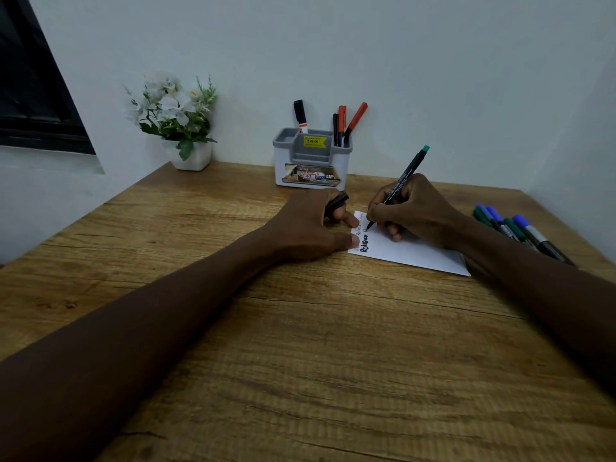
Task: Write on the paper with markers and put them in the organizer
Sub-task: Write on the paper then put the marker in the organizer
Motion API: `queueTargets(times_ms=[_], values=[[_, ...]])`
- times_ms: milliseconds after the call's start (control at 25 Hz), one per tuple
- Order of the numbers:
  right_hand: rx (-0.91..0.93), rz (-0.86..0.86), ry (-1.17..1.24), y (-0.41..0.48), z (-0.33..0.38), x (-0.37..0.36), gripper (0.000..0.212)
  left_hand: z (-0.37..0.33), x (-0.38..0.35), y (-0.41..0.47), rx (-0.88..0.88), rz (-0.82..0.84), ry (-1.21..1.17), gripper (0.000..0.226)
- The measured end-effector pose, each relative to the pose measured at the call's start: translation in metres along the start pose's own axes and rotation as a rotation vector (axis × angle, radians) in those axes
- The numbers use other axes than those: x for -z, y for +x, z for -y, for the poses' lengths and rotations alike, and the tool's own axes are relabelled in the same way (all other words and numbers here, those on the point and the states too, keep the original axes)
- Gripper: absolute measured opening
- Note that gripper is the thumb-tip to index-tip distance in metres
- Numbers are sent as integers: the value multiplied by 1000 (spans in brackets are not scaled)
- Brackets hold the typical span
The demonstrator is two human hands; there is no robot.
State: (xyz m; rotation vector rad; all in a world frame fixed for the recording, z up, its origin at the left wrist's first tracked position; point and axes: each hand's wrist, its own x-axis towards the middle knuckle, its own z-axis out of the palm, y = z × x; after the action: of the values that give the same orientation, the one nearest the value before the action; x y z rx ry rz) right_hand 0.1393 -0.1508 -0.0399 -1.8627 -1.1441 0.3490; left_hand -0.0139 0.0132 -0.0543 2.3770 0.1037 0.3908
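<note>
My right hand point(410, 211) grips a black marker with a green end point(408, 171), its tip touching the white paper point(416, 251) near the upper left corner. Handwritten words run along the paper's left edge. My left hand point(313, 225) presses its thumb and a fingertip on that left edge, and its curled fingers hold a black marker cap point(336, 203). The grey and white organizer point(311, 158) stands at the back by the wall, holding a black marker point(300, 116) on the left and red and black markers point(346, 123) on the right.
Several blue and green markers point(516, 231) lie on the wooden table point(300, 345) at the right, beyond my right forearm. A white pot of artificial white flowers point(176, 121) stands at the back left. The wall is close behind the organizer.
</note>
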Motion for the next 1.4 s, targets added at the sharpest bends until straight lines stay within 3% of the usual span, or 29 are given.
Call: queueTargets(times_ms=[1400], values=[[-55, -100, 22, 1, -1, -3, 14, 3, -1, 2, -4, 7, -5, 34]])
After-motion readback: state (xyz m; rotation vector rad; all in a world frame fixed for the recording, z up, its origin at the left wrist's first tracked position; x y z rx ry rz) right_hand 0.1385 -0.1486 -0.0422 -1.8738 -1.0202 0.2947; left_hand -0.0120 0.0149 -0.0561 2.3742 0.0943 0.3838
